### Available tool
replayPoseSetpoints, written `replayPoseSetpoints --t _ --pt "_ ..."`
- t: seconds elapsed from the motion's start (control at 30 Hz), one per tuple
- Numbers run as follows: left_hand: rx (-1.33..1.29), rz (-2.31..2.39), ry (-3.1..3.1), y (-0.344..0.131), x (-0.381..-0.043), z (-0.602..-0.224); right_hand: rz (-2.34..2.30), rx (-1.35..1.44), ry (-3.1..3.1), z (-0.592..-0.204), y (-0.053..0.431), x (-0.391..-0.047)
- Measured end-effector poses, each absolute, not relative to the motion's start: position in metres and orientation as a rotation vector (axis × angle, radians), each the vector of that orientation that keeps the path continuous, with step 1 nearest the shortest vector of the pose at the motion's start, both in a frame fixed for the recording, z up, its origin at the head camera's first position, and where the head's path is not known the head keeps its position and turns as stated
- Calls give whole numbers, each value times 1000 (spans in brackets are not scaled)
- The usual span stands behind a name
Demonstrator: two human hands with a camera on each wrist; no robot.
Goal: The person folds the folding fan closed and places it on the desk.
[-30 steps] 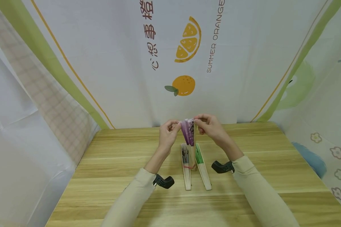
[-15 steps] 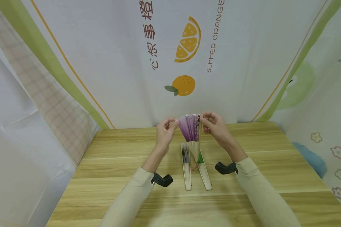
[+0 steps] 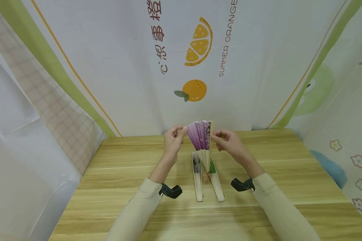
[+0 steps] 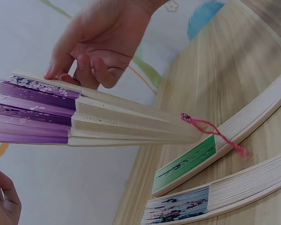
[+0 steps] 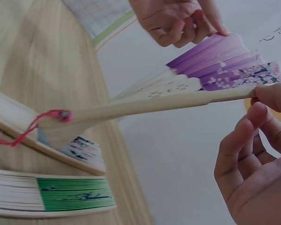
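Note:
A purple folding fan with a blossom print is held partly spread above the table, its pivot end pointing down. My left hand pinches the upper left edge of its leaf. The right hand pinches the pale wooden guard on the other side, thumb against it in the right wrist view. From the pivot hangs a red cord. Below lie two closed folding fans: one with a grey-blue printed leaf on the left, and one with a green leaf on the right, partly covered by the held fan.
The wooden table ends at a white cloth backdrop printed with oranges and lettering. Cloth hangs at both sides too. A dark camera mount is on each wrist, the left one and the right one.
The purple fan has spread from a narrow bundle to a wider wedge as my hands moved apart. My right hand has slid lower along the guard. The two fans on the table have stayed put.

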State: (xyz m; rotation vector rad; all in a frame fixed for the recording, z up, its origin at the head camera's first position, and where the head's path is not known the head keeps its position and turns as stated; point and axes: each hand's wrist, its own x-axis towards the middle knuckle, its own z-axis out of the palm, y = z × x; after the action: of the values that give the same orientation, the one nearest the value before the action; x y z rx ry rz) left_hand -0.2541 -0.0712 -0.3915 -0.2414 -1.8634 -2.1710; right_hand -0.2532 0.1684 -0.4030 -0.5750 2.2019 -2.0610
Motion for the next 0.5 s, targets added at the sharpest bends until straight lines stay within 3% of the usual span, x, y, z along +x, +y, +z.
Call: replayPoseSetpoints --t 0.5 --pt "-115 -2249 -1937 -65 -254 -393 -2023 -738 2283 -411 155 -251"
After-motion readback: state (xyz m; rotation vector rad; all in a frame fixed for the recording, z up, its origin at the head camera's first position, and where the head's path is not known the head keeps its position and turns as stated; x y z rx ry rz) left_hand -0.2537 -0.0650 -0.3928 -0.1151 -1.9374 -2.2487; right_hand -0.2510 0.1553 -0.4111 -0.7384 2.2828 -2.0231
